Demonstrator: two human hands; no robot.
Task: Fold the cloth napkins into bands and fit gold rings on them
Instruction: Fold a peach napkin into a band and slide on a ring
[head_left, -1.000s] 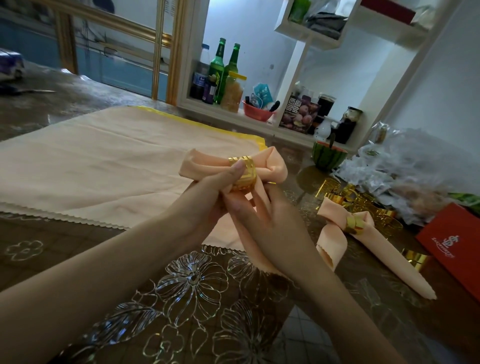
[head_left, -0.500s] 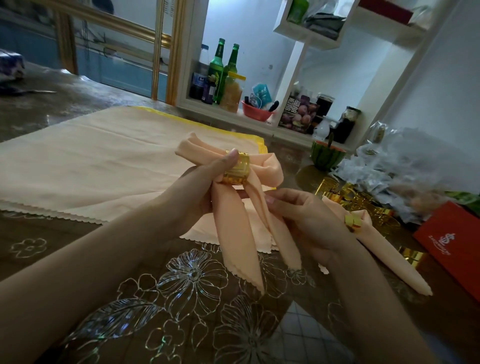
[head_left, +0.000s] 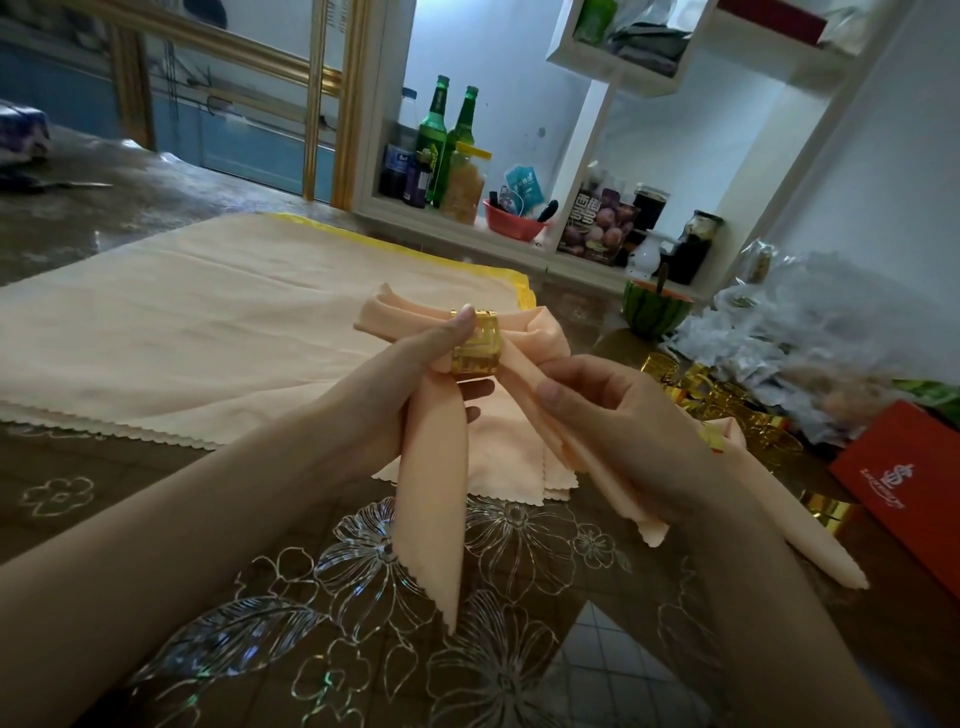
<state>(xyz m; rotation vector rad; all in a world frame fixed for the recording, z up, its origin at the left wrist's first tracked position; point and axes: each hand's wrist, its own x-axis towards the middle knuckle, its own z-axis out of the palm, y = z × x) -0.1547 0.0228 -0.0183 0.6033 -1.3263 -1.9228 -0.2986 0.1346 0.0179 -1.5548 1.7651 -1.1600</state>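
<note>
I'm seeing the left hand (head_left: 395, 384) pinching the gold ring (head_left: 475, 347) on the napkin (head_left: 431, 467), the right hand (head_left: 613, 415) gripping its right tail.

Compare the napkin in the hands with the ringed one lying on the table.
The held napkin is aloft, left hand gripping at its gold ring, right hand pinching one tail; the lying napkin rests on the table. The held napkin's ring shows plainly; the lying napkin's is mostly hidden. Both are peach.

A peach napkin (head_left: 431, 467), bow-shaped, is cinched by a gold ring (head_left: 475, 348), two tails hanging toward 6 o'clock. At 10 o'clock lie flat napkins (head_left: 182, 338); at 3 o'clock, loose rings (head_left: 727, 397).
</note>
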